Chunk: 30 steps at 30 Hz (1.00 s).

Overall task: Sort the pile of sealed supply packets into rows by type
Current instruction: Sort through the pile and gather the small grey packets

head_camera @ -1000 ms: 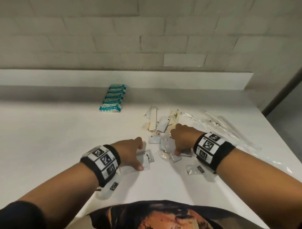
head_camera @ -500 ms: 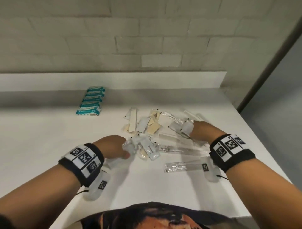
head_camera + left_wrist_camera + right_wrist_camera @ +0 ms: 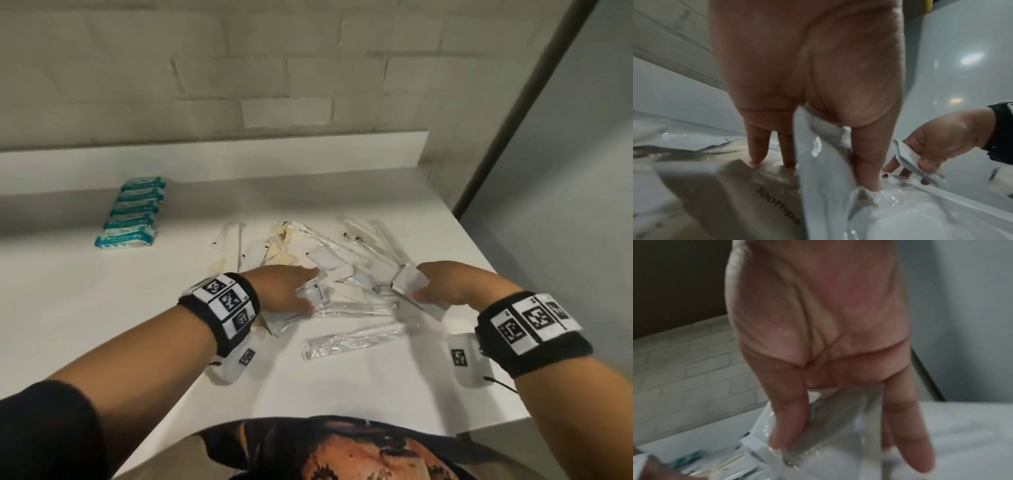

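A loose pile of sealed packets (image 3: pixel 329 270), white, cream and clear, lies mid-table. My left hand (image 3: pixel 308 298) is at the pile's near left edge and pinches a small white packet (image 3: pixel 313 291). In the left wrist view the thumb (image 3: pixel 865 170) presses that white packet (image 3: pixel 818 162) while the other fingers touch a cream packet marked "Tooth…" (image 3: pixel 764 199). My right hand (image 3: pixel 423 291) at the pile's right side holds a white-and-clear packet (image 3: pixel 409 282), also seen as the packet (image 3: pixel 834 426) between thumb and fingers.
A row of teal packets (image 3: pixel 133 214) lies at the back left by the raised ledge (image 3: pixel 239 154). One long clear packet (image 3: pixel 352 339) lies alone nearer me. The white table's right edge (image 3: pixel 513 298) is close to my right hand.
The view has swung to the right. My left hand has moved right into the pile and taken a small white packet. My right hand has gone from the pile's middle to its right side, holding a packet.
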Tool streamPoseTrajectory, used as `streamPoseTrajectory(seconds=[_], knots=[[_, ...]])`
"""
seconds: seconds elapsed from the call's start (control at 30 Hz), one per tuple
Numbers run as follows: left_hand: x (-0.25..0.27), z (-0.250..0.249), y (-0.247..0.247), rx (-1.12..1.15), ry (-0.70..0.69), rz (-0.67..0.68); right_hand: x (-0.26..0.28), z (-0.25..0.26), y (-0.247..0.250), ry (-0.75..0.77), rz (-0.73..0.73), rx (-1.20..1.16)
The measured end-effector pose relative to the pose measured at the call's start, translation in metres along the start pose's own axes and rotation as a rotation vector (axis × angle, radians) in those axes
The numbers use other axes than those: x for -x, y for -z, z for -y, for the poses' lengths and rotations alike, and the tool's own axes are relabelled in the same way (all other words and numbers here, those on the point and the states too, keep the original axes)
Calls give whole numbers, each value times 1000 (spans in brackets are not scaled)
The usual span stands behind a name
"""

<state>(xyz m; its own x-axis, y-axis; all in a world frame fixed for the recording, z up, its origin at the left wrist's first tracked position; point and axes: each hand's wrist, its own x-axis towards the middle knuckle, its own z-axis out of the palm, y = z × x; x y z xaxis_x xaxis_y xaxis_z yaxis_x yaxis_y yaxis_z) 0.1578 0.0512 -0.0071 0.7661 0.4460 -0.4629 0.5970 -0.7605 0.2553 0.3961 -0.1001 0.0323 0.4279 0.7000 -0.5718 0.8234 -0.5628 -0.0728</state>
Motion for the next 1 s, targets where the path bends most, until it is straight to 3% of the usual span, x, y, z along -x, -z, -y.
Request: streamPoseTrajectory(seconds=[0.13,0.23,0.33,0.4,0.5,0.73,0.83,1.0], knots=[[11,5,16,-103,58,9,-4,11,0,139,-47,-92],[11,4,35,-156,92,-84,-15,20,8,219,-164,-153],[-7,-7,38,-125,43,-127,-21,36,8,357,-58,-194],[-19,-19,35,-107,-17,-73,-27,43,10,364,-28,-150],[-26,-24,29,-132,30,-15,-42,35,15,343,-63,-223],[-41,-18,49,-71,50,-125,-60,27,19,378,-50,-214],[-61,-26,46,-124,62,-73,-63,27,21,380,-46,-218],[-68,-27,30,32,233,-50,-60,17,17,403,-12,-241]])
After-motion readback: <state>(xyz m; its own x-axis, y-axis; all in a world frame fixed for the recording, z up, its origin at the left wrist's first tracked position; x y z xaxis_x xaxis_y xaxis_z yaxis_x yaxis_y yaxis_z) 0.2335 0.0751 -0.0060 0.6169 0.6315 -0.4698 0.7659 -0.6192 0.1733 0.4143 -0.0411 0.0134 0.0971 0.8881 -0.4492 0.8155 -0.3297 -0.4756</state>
